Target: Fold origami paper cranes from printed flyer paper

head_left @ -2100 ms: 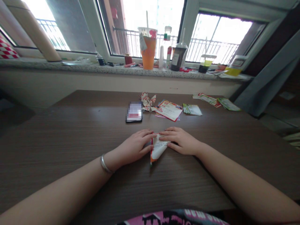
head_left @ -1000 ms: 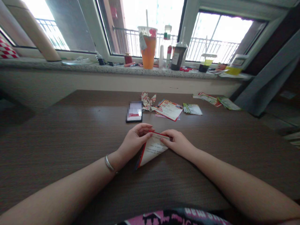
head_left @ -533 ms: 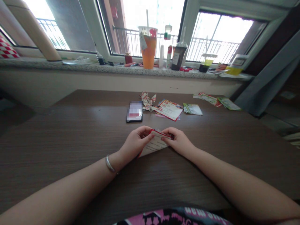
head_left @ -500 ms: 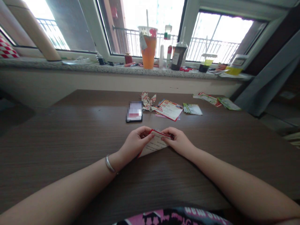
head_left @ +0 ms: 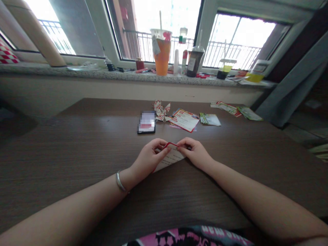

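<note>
A folded sheet of printed paper (head_left: pixel 170 160), pale with a red edge along its top, is held just above the brown table. My left hand (head_left: pixel 151 153) pinches its upper left side between thumb and fingers. Gripping the upper right side is my right hand (head_left: pixel 193 152), thumb in front and fingers behind. The two thumbs are close together at the red edge. Part of the paper is covered by my fingers. Beyond my hands lie a phone (head_left: pixel 146 122), folded paper figures (head_left: pixel 162 111) and a stack of printed sheets (head_left: pixel 185 120).
Small green-and-white cards (head_left: pixel 210 119) lie to the right of the stack, with more leaflets (head_left: pixel 230 108) toward the far right. Along the stone windowsill (head_left: pixel 128 78) stand an orange drink cup (head_left: pixel 162 54), a dark drink cup (head_left: pixel 194 61) and several small items.
Both hands stay on the paper. My right thumb has shifted slightly toward the left thumb, and the red top edge now looks bent into a peak between them.
</note>
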The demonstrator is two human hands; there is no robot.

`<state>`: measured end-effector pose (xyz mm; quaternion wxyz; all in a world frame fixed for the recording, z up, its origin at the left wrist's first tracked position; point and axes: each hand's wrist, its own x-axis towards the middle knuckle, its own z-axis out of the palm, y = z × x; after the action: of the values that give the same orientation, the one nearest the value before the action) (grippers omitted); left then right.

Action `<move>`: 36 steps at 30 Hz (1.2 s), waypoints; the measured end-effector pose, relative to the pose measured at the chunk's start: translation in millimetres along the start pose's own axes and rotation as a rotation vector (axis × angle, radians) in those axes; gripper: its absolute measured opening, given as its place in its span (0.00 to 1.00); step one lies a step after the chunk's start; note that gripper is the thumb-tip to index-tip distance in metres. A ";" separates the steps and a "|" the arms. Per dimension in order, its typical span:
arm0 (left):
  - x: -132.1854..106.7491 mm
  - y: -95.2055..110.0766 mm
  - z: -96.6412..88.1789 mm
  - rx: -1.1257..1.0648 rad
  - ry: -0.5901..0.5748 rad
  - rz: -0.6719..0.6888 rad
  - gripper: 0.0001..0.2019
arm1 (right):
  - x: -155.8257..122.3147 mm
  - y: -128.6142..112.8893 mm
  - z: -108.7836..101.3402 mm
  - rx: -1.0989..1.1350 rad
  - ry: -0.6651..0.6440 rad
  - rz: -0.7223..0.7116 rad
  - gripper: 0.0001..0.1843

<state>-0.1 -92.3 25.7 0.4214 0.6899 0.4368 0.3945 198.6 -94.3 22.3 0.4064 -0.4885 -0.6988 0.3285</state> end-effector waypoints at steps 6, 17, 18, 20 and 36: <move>0.1 0.2 0.0 0.070 -0.022 0.022 0.12 | -0.4 0.7 0.5 0.074 -0.015 -0.012 0.07; -4.1 4.2 0.9 0.063 -0.040 0.022 0.13 | -2.6 -6.6 0.2 0.058 -0.005 0.002 0.08; -4.6 4.4 1.1 0.061 -0.040 0.024 0.13 | -2.8 -6.2 0.7 0.061 0.000 0.006 0.08; -5.4 4.8 1.7 0.071 -0.042 0.028 0.12 | -3.1 -5.0 1.8 0.060 0.007 0.012 0.09; -10.9 9.6 1.4 0.137 0.007 0.109 0.10 | -7.4 -15.2 3.6 0.014 0.006 0.034 0.07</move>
<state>0.4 -105.3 32.2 0.3496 0.7385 0.4261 0.3884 190.5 -106.2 31.9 0.4064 -0.4985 -0.6867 0.3389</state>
